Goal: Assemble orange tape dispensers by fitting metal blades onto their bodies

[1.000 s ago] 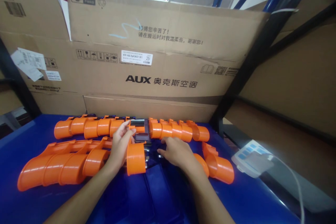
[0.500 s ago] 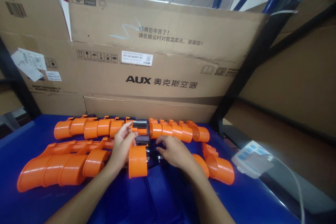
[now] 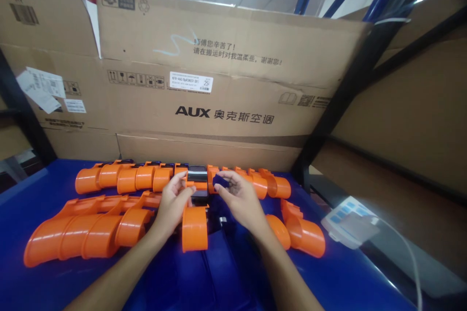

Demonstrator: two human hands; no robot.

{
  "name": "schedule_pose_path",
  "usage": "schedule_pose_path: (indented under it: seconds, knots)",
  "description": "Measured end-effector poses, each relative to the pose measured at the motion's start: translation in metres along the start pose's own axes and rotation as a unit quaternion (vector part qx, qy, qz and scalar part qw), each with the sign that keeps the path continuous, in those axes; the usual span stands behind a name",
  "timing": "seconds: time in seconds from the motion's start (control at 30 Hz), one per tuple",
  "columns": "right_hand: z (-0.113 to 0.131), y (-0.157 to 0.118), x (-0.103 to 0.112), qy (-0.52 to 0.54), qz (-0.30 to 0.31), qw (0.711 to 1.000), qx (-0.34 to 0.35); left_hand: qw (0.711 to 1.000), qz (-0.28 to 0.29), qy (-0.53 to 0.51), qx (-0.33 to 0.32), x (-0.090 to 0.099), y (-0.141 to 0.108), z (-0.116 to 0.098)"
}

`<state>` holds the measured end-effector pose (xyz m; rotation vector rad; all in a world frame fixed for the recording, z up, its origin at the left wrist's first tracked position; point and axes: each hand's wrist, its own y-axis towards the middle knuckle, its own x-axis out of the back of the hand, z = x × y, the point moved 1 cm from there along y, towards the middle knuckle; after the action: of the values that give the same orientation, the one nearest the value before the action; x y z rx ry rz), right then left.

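My left hand (image 3: 173,205) is closed on an orange plastic part with a round cup (image 3: 194,228), its thumb and fingers pinching the upper bracket while the cup hangs below. Beside it on the right, my right hand (image 3: 241,200) pinches a small dark blue plastic piece (image 3: 220,181) between thumb and fingers. A small gap separates the piece from the orange part. Just behind the left fingertips is a dark, flat rectangular object (image 3: 199,197), partly hidden. Dark blue flat items (image 3: 226,267) with a small metal piece (image 3: 223,222) lie below the hands.
Orange cup parts stand in a back row (image 3: 127,178) and a left front group (image 3: 73,233); two more (image 3: 308,237) are at right. A large cardboard box (image 3: 153,121) backs the blue table (image 3: 350,282). A white device with a cable (image 3: 350,221) sits at the right edge.
My right hand has risen from the dark blue items and now shows a small dark blue piece in its fingers. My left hand has shifted slightly right with the orange part.
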<state>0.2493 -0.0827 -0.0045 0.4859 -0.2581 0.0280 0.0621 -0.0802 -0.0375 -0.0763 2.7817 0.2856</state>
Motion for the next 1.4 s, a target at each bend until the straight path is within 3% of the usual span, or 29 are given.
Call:
schedule_pose_path:
  seconds: [0.2,0.47,0.6,0.77,1.1,1.4]
  knots:
    - [0.009,-0.001,0.001,-0.042,-0.002,0.999,0.033,0.999,0.045,0.02,-0.018,-0.001,0.0,0.003]
    - [0.013,-0.004,-0.004,-0.121,-0.005,0.99,0.069,0.999,0.031,0.027,-0.019,0.0,0.0,0.004]
    - [0.003,-0.005,-0.009,-0.093,0.008,0.995,0.029,0.999,0.031,0.028,-0.024,0.0,-0.001,0.007]
    - [-0.002,-0.006,-0.014,-0.04,-0.02,0.999,0.023,0.998,0.032,0.037,-0.03,0.0,-0.001,0.008]
    - [-0.006,-0.005,-0.011,-0.084,0.027,0.996,0.033,0.998,0.026,0.035,-0.043,-0.002,-0.002,0.001]
    - [0.007,-0.008,-0.009,-0.151,0.05,0.986,0.055,0.997,0.029,0.046,-0.047,0.0,0.0,0.008]
